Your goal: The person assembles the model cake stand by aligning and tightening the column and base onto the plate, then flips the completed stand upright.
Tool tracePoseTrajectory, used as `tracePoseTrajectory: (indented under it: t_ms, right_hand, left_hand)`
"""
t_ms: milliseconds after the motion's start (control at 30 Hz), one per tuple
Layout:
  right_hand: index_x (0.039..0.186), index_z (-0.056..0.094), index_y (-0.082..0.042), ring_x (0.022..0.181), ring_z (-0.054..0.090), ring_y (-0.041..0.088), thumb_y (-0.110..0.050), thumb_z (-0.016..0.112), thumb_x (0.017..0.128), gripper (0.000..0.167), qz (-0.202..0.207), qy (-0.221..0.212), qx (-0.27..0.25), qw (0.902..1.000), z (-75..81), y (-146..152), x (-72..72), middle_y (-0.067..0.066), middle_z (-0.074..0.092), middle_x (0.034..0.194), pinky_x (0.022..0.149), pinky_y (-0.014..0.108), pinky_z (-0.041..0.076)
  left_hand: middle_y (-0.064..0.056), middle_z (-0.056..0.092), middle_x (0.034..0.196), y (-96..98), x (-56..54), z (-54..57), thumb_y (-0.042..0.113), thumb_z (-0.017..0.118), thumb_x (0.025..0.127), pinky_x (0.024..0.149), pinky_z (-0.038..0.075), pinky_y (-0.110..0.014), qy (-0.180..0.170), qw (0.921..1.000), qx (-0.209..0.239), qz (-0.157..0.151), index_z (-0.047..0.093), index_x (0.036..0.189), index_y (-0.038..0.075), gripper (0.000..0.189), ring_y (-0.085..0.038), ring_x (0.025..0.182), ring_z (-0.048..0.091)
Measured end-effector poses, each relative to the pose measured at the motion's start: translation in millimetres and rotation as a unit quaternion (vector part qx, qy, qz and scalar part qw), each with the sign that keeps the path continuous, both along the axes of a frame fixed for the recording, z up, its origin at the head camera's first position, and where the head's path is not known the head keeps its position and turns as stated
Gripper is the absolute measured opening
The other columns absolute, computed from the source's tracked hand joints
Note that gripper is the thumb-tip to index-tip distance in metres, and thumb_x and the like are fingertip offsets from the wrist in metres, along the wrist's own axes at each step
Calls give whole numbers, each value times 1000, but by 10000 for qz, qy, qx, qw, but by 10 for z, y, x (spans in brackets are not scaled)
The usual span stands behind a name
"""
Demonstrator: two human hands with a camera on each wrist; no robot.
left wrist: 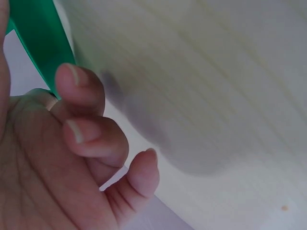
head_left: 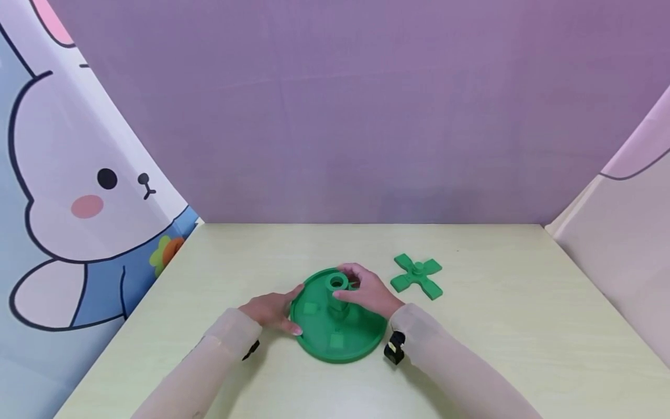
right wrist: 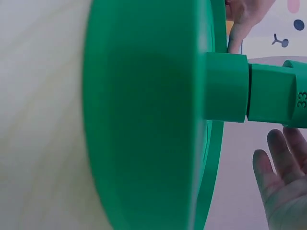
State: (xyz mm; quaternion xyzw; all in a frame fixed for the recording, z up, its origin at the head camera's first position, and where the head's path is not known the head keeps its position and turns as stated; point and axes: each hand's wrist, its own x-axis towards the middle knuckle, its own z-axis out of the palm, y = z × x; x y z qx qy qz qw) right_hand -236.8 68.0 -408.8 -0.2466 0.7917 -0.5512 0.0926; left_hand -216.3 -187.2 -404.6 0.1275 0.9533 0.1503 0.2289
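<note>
A green round base (head_left: pixel 361 334) with a raised rim lies flat on the table. From its middle rises a socket (right wrist: pixel 225 86), and a green hollow post (right wrist: pixel 271 93) stands upright on that, a thin seam between them. The number 33 shows on the post. My right hand (head_left: pixel 371 294) holds the post near its open top between thumb and fingers. On the left side of the base, my left hand (head_left: pixel 268 311) grips the rim, thumb toward the front and index finger farther back. Its other fingers (left wrist: pixel 88 136) curl loosely beside the rim in the left wrist view.
A green four-armed cross piece (head_left: pixel 417 268) with a round stub in its middle lies on the pale table (head_left: pixel 502 326), right of and behind the base. A purple cloth wall (head_left: pixel 366 128) closes off the back, and a cartoon-printed cloth (head_left: pixel 57 174) hangs at the left.
</note>
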Motion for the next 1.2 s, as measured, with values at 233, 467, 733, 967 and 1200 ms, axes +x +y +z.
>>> tracePoseTrajectory:
  t_ms: [233,467,733,967,1200]
  right_hand:
    - [138,46,3,114,54,30,-19,66,92,55,276,147,50,9995,-27,32,12,14,57,126,96,44,44]
    - [131,52,1,103,57,23,-19,69,89,50,119,49,-47,9999,-21,7,15,8,61,114,89,36,48]
    - [137,43,2,108,53,28,-21,70,89,59,-20,228,83,9997,-19,21,12,16,55,122,92,43,46]
    - [136,48,3,108,54,25,-21,62,95,50,249,551,182,9980,-28,64,14,12,59,119,92,41,46]
    - [131,52,2,104,55,24,-21,65,93,46,270,542,163,9980,-13,50,7,9,60,112,90,39,47]
  left_hand:
    - [-15,49,140,-3,-17,-20,48,80,73,99,39,-51,41,10000,-54,-59,18,154,12,109,-34,127,46]
    - [-15,49,140,-2,-29,-26,49,80,73,99,40,-50,55,9999,-129,-93,18,154,12,109,-33,127,46]
    - [-15,49,140,7,-16,-15,48,80,73,99,39,-51,12,9999,-144,-38,17,154,13,108,-33,127,46]
    - [-15,49,140,8,-10,-5,47,80,73,99,39,-52,11,9999,-166,-23,18,154,13,108,-34,127,46]
    - [-16,47,141,11,-10,-11,47,80,73,99,39,-52,-9,9999,-140,5,18,154,13,108,-35,128,44]
